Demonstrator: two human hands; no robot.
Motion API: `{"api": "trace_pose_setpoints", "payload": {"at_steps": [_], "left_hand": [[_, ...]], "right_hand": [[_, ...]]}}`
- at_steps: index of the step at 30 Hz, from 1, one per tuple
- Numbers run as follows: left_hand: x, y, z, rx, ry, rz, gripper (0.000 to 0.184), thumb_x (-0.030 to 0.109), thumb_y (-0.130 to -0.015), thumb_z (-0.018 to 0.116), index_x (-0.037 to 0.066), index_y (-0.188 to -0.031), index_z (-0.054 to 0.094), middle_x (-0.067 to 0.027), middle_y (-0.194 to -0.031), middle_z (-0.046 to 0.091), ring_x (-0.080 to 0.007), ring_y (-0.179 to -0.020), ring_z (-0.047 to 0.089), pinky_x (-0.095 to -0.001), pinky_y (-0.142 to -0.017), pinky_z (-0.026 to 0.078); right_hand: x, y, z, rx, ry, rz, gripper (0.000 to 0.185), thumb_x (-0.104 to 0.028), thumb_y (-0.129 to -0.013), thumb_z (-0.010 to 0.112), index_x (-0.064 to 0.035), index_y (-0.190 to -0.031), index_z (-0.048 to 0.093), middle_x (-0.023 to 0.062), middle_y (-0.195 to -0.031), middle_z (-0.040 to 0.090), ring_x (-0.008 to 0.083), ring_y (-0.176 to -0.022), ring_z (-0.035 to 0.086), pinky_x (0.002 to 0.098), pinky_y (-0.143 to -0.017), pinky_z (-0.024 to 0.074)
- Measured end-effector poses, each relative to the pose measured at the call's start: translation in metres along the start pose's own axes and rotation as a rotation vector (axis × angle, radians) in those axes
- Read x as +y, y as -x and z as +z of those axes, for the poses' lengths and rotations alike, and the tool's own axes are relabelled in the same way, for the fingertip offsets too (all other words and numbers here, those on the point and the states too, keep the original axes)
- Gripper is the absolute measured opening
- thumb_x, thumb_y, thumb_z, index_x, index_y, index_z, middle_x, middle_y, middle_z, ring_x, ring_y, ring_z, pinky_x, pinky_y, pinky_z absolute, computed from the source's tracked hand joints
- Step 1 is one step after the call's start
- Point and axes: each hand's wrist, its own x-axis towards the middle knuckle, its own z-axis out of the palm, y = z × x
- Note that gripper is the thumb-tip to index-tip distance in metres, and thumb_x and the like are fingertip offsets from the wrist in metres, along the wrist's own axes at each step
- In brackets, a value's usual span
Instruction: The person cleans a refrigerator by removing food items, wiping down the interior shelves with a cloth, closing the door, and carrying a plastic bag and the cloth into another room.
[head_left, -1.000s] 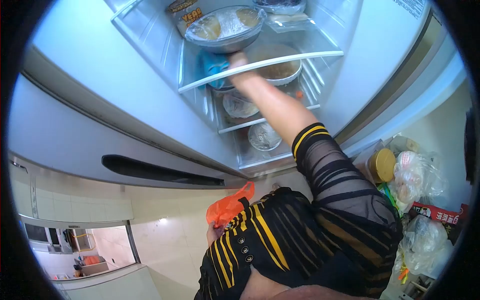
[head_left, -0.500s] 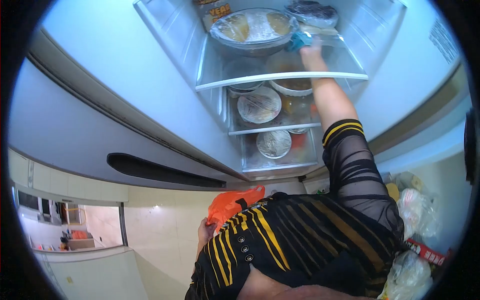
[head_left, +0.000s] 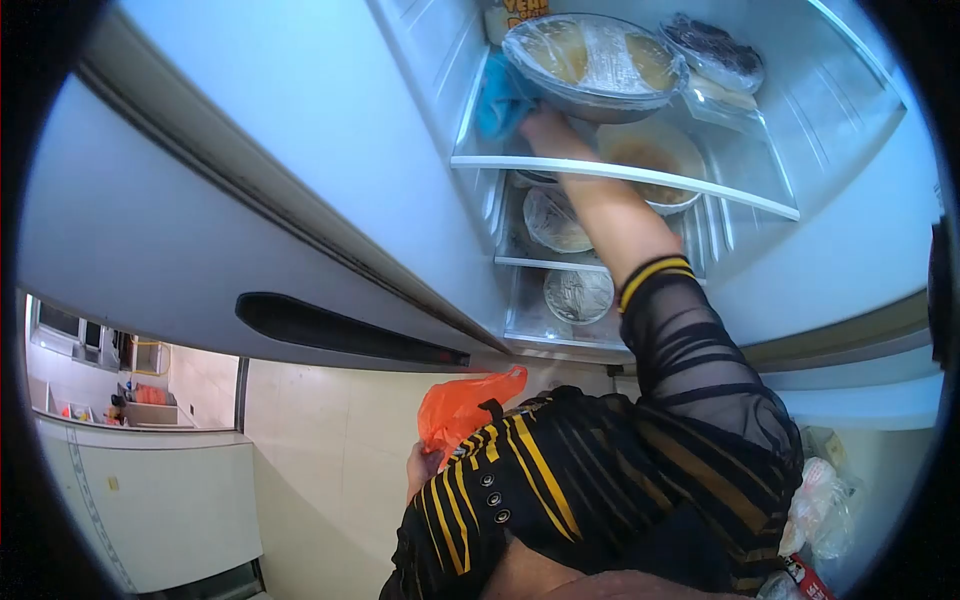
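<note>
Inside the open fridge, my right hand (head_left: 543,122) is closed on a blue cloth (head_left: 503,98), which lies on the left part of the upper glass shelf (head_left: 640,176). Just right of the cloth and above my hand is a large bowl covered in plastic wrap (head_left: 600,62). Low at my left side, my left hand (head_left: 424,462) grips an orange plastic bag (head_left: 460,404); its fingers are partly hidden by the bag.
A wrapped dark item (head_left: 712,50) sits at the shelf's right. Below the glass are a white-rimmed bowl (head_left: 655,160) and wrapped dishes (head_left: 579,296). The fridge door with its long handle (head_left: 350,330) is at left; plastic bags (head_left: 822,505) are at lower right.
My right hand has swept the blue cloth from the shelf's right part back to its left side. The view has turned, so the fridge appears further right. My left hand stays with the orange bag.
</note>
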Motion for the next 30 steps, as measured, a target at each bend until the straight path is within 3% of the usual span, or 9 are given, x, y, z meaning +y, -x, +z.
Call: {"api": "trace_pose_setpoints", "payload": {"at_steps": [4,7,8,11,13,15,23,25,30], "left_hand": [[-0.002,-0.001,-0.008,0.045,-0.025,0.009,0.022,0.027,-0.082,0.05,0.006,-0.089,0.049,-0.0113,-0.079,0.057,-0.0244,-0.069,0.057,-0.0329,-0.065,0.047],[-0.005,-0.024,-0.026,0.019,0.015,-0.022,0.021,0.027,-0.082,0.049,0.007,-0.086,0.048,-0.0108,-0.08,0.057,-0.0255,-0.071,0.058,-0.0333,-0.065,0.047],[0.0,-0.009,-0.018,-0.116,-0.132,0.164,0.02,0.027,-0.082,0.048,0.007,-0.085,0.049,-0.0101,-0.08,0.056,-0.0262,-0.074,0.058,-0.0329,-0.065,0.047],[0.009,-0.013,-0.016,-0.055,-0.114,0.1,0.019,0.026,-0.082,0.048,0.008,-0.084,0.049,-0.0097,-0.08,0.056,-0.026,-0.075,0.058,-0.0325,-0.064,0.047],[0.013,-0.01,-0.009,-0.083,-0.344,0.285,0.017,0.026,-0.083,0.047,0.009,-0.082,0.048,-0.0093,-0.079,0.056,-0.0258,-0.076,0.058,-0.0321,-0.063,0.046],[0.01,-0.022,-0.016,-0.033,-0.013,-0.039,0.016,0.026,-0.082,0.047,0.009,-0.081,0.047,-0.009,-0.078,0.055,-0.026,-0.076,0.058,-0.0318,-0.062,0.046],[0.004,-0.025,-0.007,-0.058,-0.04,-0.057,0.018,0.026,-0.082,0.048,0.008,-0.084,0.045,-0.0098,-0.079,0.054,-0.0273,-0.073,0.057,-0.0324,-0.067,0.046],[0.001,-0.04,-0.023,-0.083,-0.02,-0.183,0.02,0.026,-0.082,0.048,0.008,-0.085,0.044,-0.0097,-0.08,0.053,-0.0286,-0.075,0.057,-0.0341,-0.07,0.046],[0.009,-0.009,0.011,-0.068,-0.085,-0.032,0.019,0.025,-0.083,0.048,0.007,-0.084,0.043,-0.0105,-0.083,0.052,-0.0284,-0.083,0.055,-0.0358,-0.076,0.045]], "right_hand": [[-0.067,0.041,-0.061,-0.064,0.137,-0.017,0.035,-0.024,-0.085,0.041,-0.0017,-0.11,0.049,0.0165,-0.111,0.052,0.0272,-0.1,0.052,0.0405,-0.086,0.041],[-0.116,-0.021,-0.082,-0.124,0.239,-0.065,0.035,-0.024,-0.085,0.042,-0.0012,-0.11,0.049,0.0169,-0.112,0.051,0.0271,-0.1,0.052,0.0394,-0.086,0.0411],[-0.135,-0.013,-0.091,-0.14,0.273,-0.087,0.035,-0.024,-0.085,0.042,-0.0011,-0.11,0.049,0.017,-0.112,0.051,0.0271,-0.099,0.052,0.039,-0.086,0.0412],[-0.173,-0.01,-0.102,-0.183,0.37,-0.152,0.034,-0.024,-0.085,0.042,-0.0006,-0.109,0.049,0.0174,-0.112,0.051,0.027,-0.099,0.053,0.0379,-0.086,0.0413],[-0.192,-0.021,-0.111,-0.207,0.429,-0.178,0.034,-0.024,-0.085,0.042,-0.0003,-0.108,0.05,0.0177,-0.112,0.051,0.027,-0.099,0.053,0.0372,-0.086,0.0414],[-0.184,-0.013,-0.102,-0.228,0.489,-0.187,0.034,-0.024,-0.085,0.042,0.0,-0.108,0.05,0.0179,-0.113,0.051,0.0269,-0.099,0.053,0.0364,-0.086,0.0414],[-0.107,-0.01,-0.032,-0.213,0.714,-0.23,0.034,-0.023,-0.084,0.042,0.0013,-0.106,0.051,0.0189,-0.114,0.05,0.0267,-0.098,0.053,0.0334,-0.086,0.0418],[-0.085,0.002,-0.014,-0.211,0.767,-0.225,0.034,-0.023,-0.084,0.042,0.0016,-0.106,0.051,0.0192,-0.114,0.05,0.0266,-0.098,0.053,0.0327,-0.086,0.0419],[-0.043,0.036,0.005,-0.165,0.925,-0.186,0.034,-0.022,-0.084,0.042,0.0024,-0.105,0.052,0.0199,-0.114,0.049,0.0265,-0.098,0.054,0.0308,-0.086,0.0421]]}}
